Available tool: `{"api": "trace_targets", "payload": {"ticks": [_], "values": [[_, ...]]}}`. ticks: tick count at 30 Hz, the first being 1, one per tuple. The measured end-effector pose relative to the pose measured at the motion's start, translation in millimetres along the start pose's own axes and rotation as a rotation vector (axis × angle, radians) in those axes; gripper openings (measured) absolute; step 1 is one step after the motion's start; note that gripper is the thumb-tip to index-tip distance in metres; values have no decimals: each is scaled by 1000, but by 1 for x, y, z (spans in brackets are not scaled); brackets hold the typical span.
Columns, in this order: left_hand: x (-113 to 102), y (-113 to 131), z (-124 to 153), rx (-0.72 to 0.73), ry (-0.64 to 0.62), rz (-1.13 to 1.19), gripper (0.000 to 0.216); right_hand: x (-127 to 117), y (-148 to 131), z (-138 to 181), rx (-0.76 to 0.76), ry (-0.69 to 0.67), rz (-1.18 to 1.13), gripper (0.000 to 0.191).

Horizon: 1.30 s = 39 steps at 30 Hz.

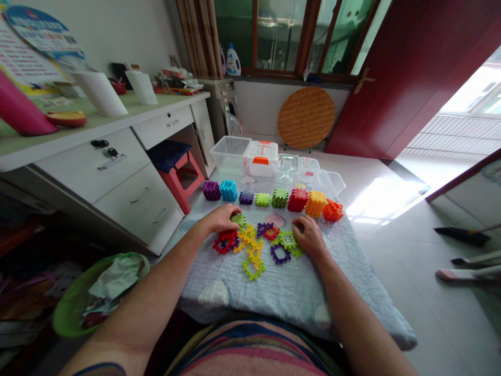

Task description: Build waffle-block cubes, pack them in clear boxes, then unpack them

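Observation:
My left hand rests on a heap of flat plastic puzzle tiles, its fingers curled over a green tile. My right hand lies at the heap's right side, fingers bent down onto a light-green tile. The tiles are red, yellow, purple and green and lie on a pale blue quilted cloth. Behind them stands a row of assembled cubes: purple, blue, green, red, orange.
Clear plastic boxes and a white case with an orange latch stand behind the cubes. A white desk with drawers is at the left, with a red stool beside it. A green bin sits low left.

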State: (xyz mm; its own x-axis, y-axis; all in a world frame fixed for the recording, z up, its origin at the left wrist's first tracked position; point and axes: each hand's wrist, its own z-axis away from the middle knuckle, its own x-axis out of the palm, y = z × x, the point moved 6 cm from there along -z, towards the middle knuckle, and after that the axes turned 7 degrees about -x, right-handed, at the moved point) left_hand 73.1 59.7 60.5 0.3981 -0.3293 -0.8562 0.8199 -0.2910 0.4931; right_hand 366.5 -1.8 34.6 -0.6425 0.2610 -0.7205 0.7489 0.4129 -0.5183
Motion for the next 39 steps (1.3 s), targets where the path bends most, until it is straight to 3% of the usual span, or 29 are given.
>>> {"api": "trace_targets", "payload": {"ticks": [8,15,19,26,32,39], "values": [[-9,13,3,-1,155,-51,49,0,1,0,18,1,-7,12],[-7,58,7,192,227,112,45,1,2,0,25,-13,-11,13],[-16,90,-19,268,274,94,43,2,2,0,26,-10,-4,14],[-22,133,-91,325,263,-43,49,2,4,-1,21,14,-17,12],[-7,136,-122,300,197,-96,56,1,4,-1,18,24,-32,11],[3,133,-129,333,144,-48,62,2,4,-1,27,19,-37,11]]}}
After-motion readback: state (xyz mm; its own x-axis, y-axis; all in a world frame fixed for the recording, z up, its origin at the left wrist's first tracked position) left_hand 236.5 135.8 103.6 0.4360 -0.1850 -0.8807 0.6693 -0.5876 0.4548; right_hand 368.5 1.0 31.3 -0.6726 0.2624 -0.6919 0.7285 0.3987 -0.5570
